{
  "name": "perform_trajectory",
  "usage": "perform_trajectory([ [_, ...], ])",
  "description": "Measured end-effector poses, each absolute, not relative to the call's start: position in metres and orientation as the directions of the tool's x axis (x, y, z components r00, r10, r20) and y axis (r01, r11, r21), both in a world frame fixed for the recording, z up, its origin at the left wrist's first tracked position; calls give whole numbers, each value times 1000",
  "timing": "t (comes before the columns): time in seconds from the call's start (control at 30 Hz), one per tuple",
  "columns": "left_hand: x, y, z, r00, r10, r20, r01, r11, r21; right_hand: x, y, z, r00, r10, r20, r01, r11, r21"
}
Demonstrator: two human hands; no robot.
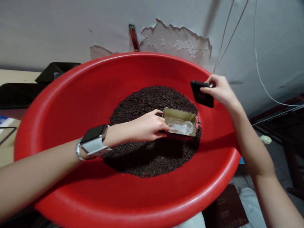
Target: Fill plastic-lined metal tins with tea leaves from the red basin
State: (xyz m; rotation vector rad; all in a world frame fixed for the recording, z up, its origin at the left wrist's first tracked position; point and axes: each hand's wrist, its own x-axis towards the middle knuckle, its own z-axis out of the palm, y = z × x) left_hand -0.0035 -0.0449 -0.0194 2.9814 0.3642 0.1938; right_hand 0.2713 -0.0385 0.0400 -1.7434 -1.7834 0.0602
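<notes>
A wide red plastic basin (78, 104) holds a heap of dark loose tea leaves (142, 161). Over the heap, my left hand (154, 126) grips the near-left side of an open rectangular tin (195, 126). Inside that tin lies a crumpled clear plastic bag (178, 125). At the basin's right rim, my right hand (219, 90) pinches a flat dark rectangular piece (201, 95), which looks like the tin's lid. My left wrist wears a watch with a pale band and a bracelet.
Behind the basin rises a wall (71, 28) with peeling paint. Black trays (21, 95) sit on a light table at the left. White cords (258, 69) hang at the right. A dark brown box (230, 209) is below the basin's front right.
</notes>
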Motion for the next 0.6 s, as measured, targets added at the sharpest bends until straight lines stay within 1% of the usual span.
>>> perform_trajectory([
  [0.1,-3,-46,-18,975,213,60,202,-969,142,266,-31,20,1,994,108,971,25,-238],
  [0.17,-4,-45,-19,975,217,52,210,-970,120,264,-24,5,-3,1000,-30,993,-1,-119],
  [0.23,-4,-46,-21,972,229,52,224,-970,94,263,-18,-6,8,996,-84,999,-12,-43],
  [0.3,-3,-47,-23,967,243,73,237,-969,75,262,-14,-13,23,997,-79,999,-21,36],
  [0.4,-2,-51,-24,961,249,124,242,-968,63,257,-14,-23,25,996,-84,982,-8,191],
  [0.47,-2,-52,-24,957,246,155,238,-969,69,250,-18,-32,11,989,-145,971,24,237],
  [0.6,-1,-51,-25,958,220,183,209,-975,75,238,-29,-48,-23,943,-331,980,87,178],
])
